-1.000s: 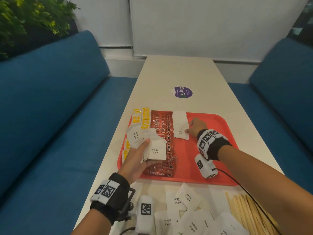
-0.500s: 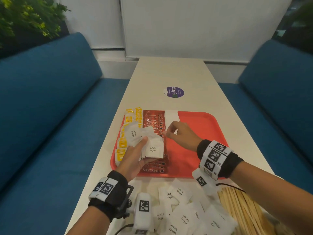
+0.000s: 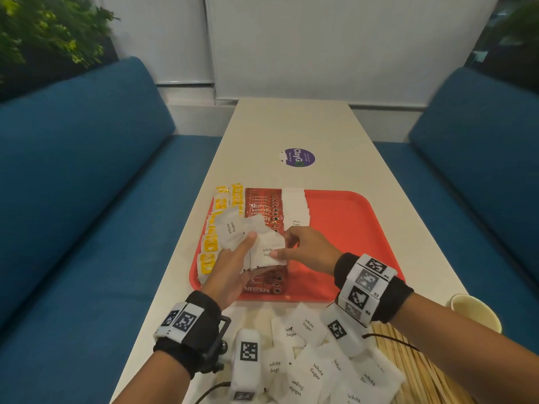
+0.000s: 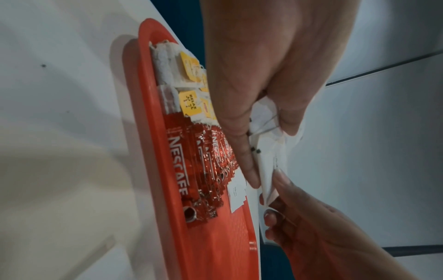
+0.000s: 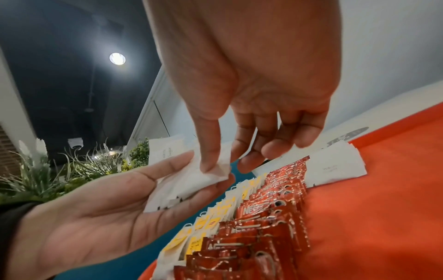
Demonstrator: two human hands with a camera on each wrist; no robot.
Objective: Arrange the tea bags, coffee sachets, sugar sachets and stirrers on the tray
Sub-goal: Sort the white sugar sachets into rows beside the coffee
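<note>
**Sugar sachets handed off one at a time, over the tray**

The left hand (image 3: 230,272) lies palm-up above the tray's (image 3: 344,228) left side, its grip closed by the thumb on a loose fan of sugar sachets (image 3: 245,231), so it serves as a ready stock beside the place they are going. The right hand (image 3: 309,252) pinches the corner of the top sachet (image 3: 267,253) between thumb and forefinger, likely to peel off a single one.

Rows on the tray run from far edge to near edge: tea bags (image 3: 211,243) along the left edge, coffee sachets (image 3: 267,211) next, then a short overlapped row of placed sugar (image 3: 294,208) begun at the far edge. The right half is bare, probably kept for the stirrers (image 3: 414,371), which lie with more loose sugar sachets (image 3: 315,371) at the surface's (image 3: 291,126) near edge.
</note>
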